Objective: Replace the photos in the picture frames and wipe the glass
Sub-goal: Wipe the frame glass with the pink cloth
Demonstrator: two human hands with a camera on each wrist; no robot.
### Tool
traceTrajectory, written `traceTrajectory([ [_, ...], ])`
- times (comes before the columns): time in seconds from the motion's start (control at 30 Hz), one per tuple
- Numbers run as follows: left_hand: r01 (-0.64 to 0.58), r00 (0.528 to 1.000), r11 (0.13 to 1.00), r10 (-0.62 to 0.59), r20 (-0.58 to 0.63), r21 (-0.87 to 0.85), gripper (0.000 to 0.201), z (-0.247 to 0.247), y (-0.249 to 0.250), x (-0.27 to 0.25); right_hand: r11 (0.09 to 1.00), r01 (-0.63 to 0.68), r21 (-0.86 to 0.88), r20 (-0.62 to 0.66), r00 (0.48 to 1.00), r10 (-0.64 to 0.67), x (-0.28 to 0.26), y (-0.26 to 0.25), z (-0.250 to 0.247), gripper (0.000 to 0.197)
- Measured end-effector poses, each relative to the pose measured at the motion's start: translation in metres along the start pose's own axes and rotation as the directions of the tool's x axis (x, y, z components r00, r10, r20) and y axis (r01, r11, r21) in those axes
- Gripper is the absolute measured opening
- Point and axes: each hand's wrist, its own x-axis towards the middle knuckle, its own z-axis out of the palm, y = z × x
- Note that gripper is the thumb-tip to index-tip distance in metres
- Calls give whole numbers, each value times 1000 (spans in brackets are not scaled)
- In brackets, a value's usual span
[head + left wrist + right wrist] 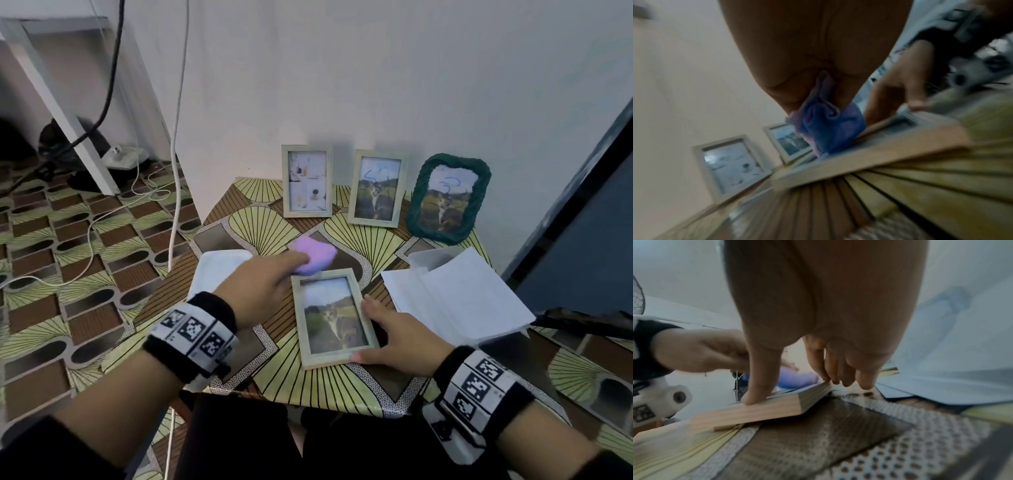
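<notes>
A light wooden picture frame (334, 317) with a cat photo lies flat on the patterned table (342, 387). My left hand (263, 287) grips a bunched purple cloth (313, 255) at the frame's far left corner; in the left wrist view the cloth (830, 129) touches the frame (869, 155). My right hand (397, 339) steadies the frame's right edge, thumb on the near corner and fingers along the side. The right wrist view shows its fingers (826, 366) straight against the frame (764, 408).
Three frames stand against the wall: a pale one (306, 180), a second with a cat photo (376, 187), and a green wicker one (447, 198). White papers (455, 294) lie right of the flat frame, a white pad (215, 270) left. Cables (176, 137) hang beyond the table's left edge.
</notes>
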Motion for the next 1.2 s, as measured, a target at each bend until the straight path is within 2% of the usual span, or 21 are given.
traceTrajectory([
  [0.07, -118, 975, 987, 94, 201, 111, 51, 23, 17, -1, 1000, 13, 15, -5, 1000, -13, 1, 2, -2, 100],
  [0.13, -231, 907, 954, 140, 398, 191, 64, 46, 22, -3, 999, 33, 16, -10, 999, -33, 2, 3, -3, 96],
  [0.2, -303, 835, 929, 151, 530, 212, 77, 61, 21, -5, 998, 53, 35, -8, 999, -53, 3, 4, -4, 92],
  [0.23, -315, 815, 927, 154, 559, 204, 80, 65, 18, -6, 997, 60, 42, -4, 998, -60, 3, 5, -4, 90],
  [0.37, -302, 794, 944, 175, 582, 129, 82, 66, 10, -4, 996, 73, 49, 12, 997, -73, 3, 5, -3, 83],
  [0.53, -222, 820, 975, 183, 543, 6, 56, 70, 24, 3, 993, 89, 77, -11, 996, -88, 2, 5, -2, 74],
  [0.63, -242, 794, 970, 179, 581, 32, 68, 72, 32, 6, 996, 63, 70, -30, 998, -61, 3, 7, -2, 73],
  [0.73, -271, 761, 962, 222, 609, -12, 76, 66, 35, 3, 999, 24, 31, -20, 1000, -24, 4, 7, -2, 77],
  [0.83, -286, 740, 958, 233, 631, -18, 74, 65, 39, -2, 1000, 20, 14, -11, 1000, -20, 5, 6, -2, 82],
  [0.93, -290, 720, 957, 232, 654, -21, 72, 60, 44, -2, 1000, -3, -17, -2, 1000, 3, 6, 6, -1, 74],
  [1.0, -284, 701, 959, 217, 679, -13, 73, 53, 46, 1, 999, -29, -34, 5, 1000, 30, 5, 5, 0, 71],
  [1.1, -235, 688, 971, 130, 714, 49, 75, 42, 42, 3, 998, -50, -44, 12, 999, 51, 6, 3, 3, 80],
  [1.2, -212, 669, 973, 79, 739, 88, 80, 31, 33, -2, 996, -52, -67, 10, 999, 53, 7, 1, 2, 80],
])
